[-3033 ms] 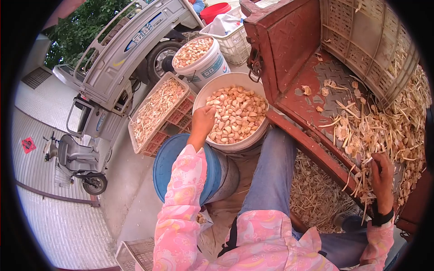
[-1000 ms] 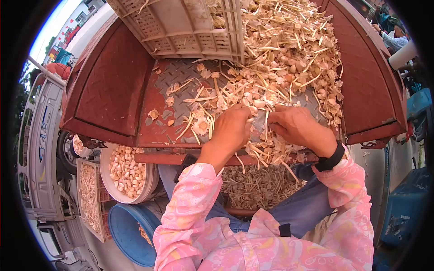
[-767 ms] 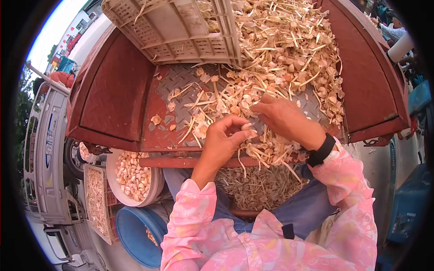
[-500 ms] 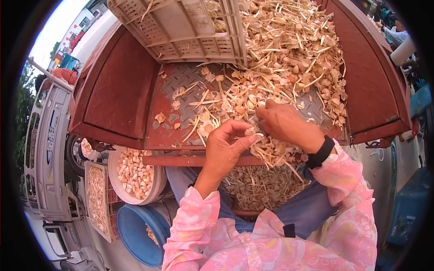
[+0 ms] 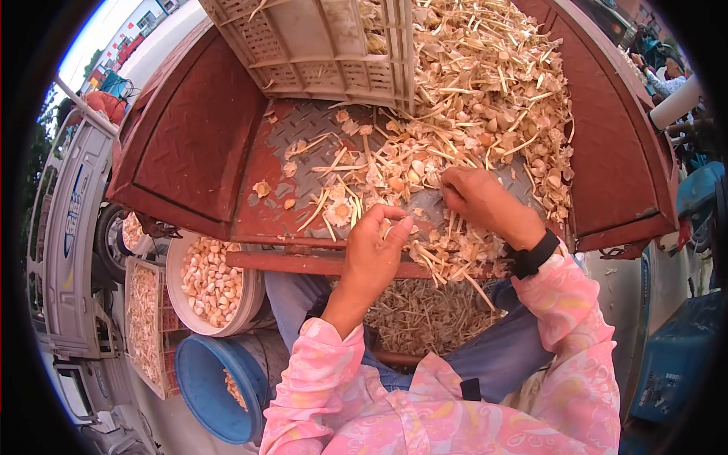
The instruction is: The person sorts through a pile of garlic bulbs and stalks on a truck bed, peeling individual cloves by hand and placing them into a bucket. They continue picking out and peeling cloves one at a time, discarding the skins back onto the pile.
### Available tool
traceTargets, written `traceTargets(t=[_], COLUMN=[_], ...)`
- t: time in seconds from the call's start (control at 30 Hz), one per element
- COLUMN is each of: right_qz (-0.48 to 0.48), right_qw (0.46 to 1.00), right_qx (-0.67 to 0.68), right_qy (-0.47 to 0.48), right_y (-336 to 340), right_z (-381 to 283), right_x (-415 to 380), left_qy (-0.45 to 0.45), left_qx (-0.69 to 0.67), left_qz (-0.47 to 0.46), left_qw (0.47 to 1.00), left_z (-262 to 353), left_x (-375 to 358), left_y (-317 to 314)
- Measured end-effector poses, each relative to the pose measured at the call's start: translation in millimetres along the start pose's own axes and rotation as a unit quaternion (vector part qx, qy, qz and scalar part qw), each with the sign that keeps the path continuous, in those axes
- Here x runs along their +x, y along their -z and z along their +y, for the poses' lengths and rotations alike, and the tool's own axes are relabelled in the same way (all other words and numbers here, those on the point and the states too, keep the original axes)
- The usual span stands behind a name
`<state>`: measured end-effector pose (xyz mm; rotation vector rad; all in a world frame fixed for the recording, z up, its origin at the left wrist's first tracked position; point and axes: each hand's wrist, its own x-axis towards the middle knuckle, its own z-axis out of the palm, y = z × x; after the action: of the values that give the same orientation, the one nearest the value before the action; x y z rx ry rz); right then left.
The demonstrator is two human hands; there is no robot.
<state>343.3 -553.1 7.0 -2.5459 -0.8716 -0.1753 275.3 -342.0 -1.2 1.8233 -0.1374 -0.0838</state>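
Observation:
My left hand [image 5: 375, 246] is just above the front lip of the red metal cart bed [image 5: 299, 224], its fingers curled in against the thumb. Whatever lies between those fingertips is too small to make out. To its right, my right hand [image 5: 485, 203] is closed, knuckles up, over the near edge of the garlic heap [image 5: 497, 87] of cloves, papery skins and dry stalks; its fingertips are hidden. Near the right fingers lies a pale garlic clove [image 5: 416, 168]. Beneath the right wrist, loose skins and stalks [image 5: 462, 254] spill over the lip.
A slatted plastic crate [image 5: 322, 53] stands tilted on the bed. At lower left are a white bucket of garlic cloves [image 5: 176, 284], a blue bucket [image 5: 189, 387] and a crate of garlic bits [image 5: 161, 334]. Stalk scraps [image 5: 425, 318] lie below, between my legs.
The pale garlic piece that showed at my left fingertips is out of sight there. My right hand has drawn slightly apart from the left, and the view has shifted a little.

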Motion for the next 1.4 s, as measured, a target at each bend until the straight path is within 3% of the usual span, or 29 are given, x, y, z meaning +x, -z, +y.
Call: traceTargets(t=[0.07, 0.1, 0.2, 0.33, 0.37, 0.4, 0.43, 0.47, 0.53, 0.63, 0.73, 0.83, 0.9, 0.97, 1.07, 1.33, 1.37, 1.4], right_qz=[-0.046, -0.068, -0.044, -0.022, 0.016, 0.059, 0.147, 0.200, 0.185, 0.184, 0.158, 0.067, 0.065, 0.044, 0.095, 0.101, 0.107, 0.050], right_qw=[0.986, 0.969, 0.867, 0.829, 0.844, 0.928, 0.949, 0.934, 0.940, 0.943, 0.937, 0.980, 0.996, 0.997, 0.989, 0.987, 0.990, 0.997], right_qx=[0.130, 0.194, 0.462, 0.541, 0.523, 0.367, 0.270, 0.278, 0.279, 0.270, 0.306, 0.187, 0.053, 0.054, 0.105, 0.119, 0.090, 0.054], right_qy=[-0.092, -0.137, -0.184, -0.138, -0.118, -0.023, 0.070, 0.099, 0.055, 0.066, 0.056, 0.001, -0.022, -0.046, -0.046, -0.034, -0.011, -0.014], right_y=[13.5, 20.3, 20.7, 6.6, 0.1, 1.7, -6.3, -22.6, -22.7, -19.3, -16.2, -13.6, -12.8, -5.4, 6.2, -2.4, -5.9, -6.2], right_z=[-5.1, -9.9, -22.1, -40.4, -37.5, -35.6, -36.2, -37.6, -47.7, -49.9, -50.1, -48.4, -41.4, -42.4, -40.3, -38.1, -36.8, -38.4], right_x=[-4.0, -5.2, -13.1, -14.8, -18.3, -20.6, -19.4, -16.7, -17.5, -17.1, -19.0, -25.1, -35.4, -31.1, -22.5, -31.2, -34.7, -35.0], left_qy=[0.049, 0.084, 0.171, 0.139, 0.131, 0.123, 0.136, 0.165, 0.190, 0.191, 0.099, 0.081, 0.146, 0.212, 0.205, 0.197, 0.184, 0.149], left_qx=[-0.031, -0.112, -0.314, -0.373, -0.391, -0.407, -0.432, -0.462, -0.501, -0.482, -0.419, -0.424, -0.580, -0.678, -0.709, -0.707, -0.692, -0.678], left_qz=[-0.017, -0.027, -0.067, -0.018, -0.012, 0.000, 0.022, 0.062, 0.076, 0.114, 0.020, -0.055, -0.094, -0.104, -0.136, -0.115, -0.104, -0.109], left_qw=[0.998, 0.990, 0.931, 0.917, 0.911, 0.905, 0.892, 0.869, 0.841, 0.848, 0.902, 0.900, 0.796, 0.696, 0.660, 0.670, 0.690, 0.711], left_z=[4.1, 9.1, 17.1, 16.6, 13.6, 9.9, 6.8, 10.3, 4.3, 6.8, 2.4, 14.7, 16.6, 24.0, 13.7, 16.3, 19.2, 19.0], left_x=[3.0, 3.9, 7.0, 4.7, 6.3, 6.9, 5.9, 4.3, 2.7, -0.3, -8.4, -17.7, -17.3, -16.0, -15.0, -26.8, -28.6, -30.3], left_y=[-1.4, -4.8, -18.4, -26.8, -30.5, -29.5, -26.6, -26.9, -21.8, -23.2, -17.1, -8.7, -2.9, -1.6, -1.5, 6.9, 13.8, 26.6])
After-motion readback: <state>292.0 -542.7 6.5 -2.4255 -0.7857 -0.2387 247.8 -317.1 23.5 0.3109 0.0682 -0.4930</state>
